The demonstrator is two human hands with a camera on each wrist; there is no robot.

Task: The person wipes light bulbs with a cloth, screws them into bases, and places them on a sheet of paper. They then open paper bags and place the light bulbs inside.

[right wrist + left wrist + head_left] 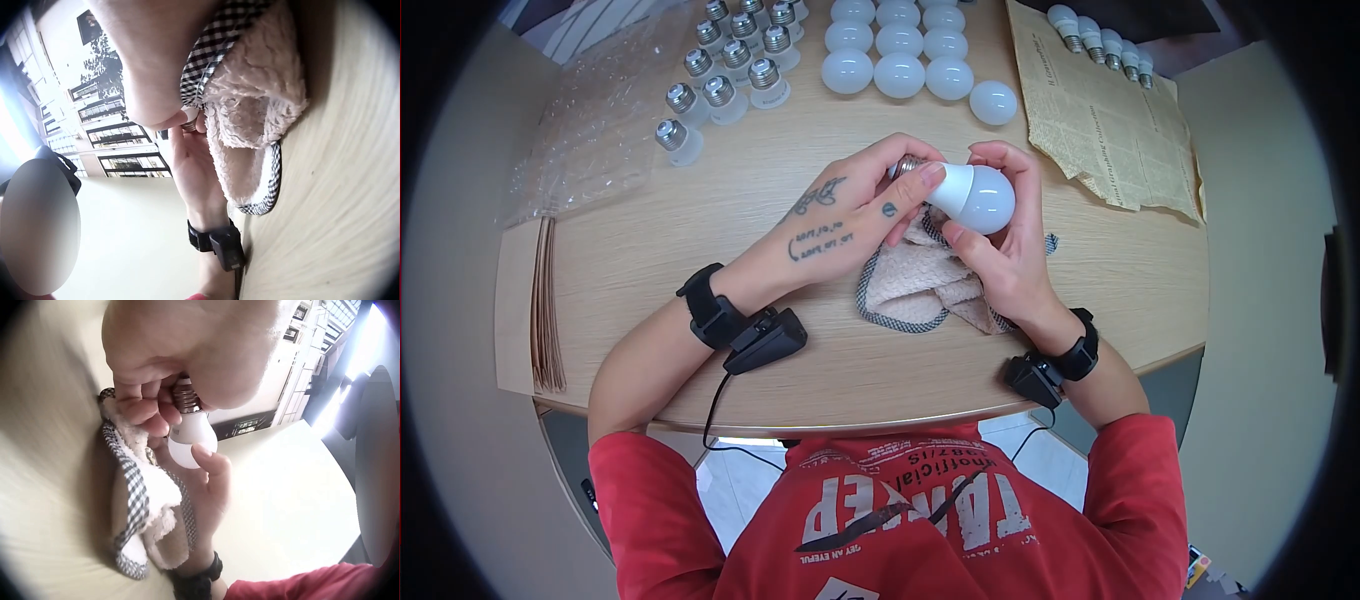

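Observation:
A white light bulb [985, 198] lies sideways between the two hands above the table, its frosted dome toward the right. My left hand [840, 215] grips it at the screw-base end, thumb along the white collar. The metal threads [185, 399] show under that palm in the left wrist view. My right hand [1018, 265] holds the dome between thumb and fingers. Directly below the hands is a crumpled, fluffy beige cloth [905, 280] with a black-and-white checked edge. In the right wrist view the cloth [256, 94] hides much of the bulb.
Several bulbs [720, 95] stand base-up at the back left, near clear bubble wrap [590, 135]. Rows of bulbs [899, 75] show their domes at back centre. More bulbs [1090, 35] lie on printed brown paper [1090, 130] at the right. Folded brown cardboard [545, 310] is at the left edge.

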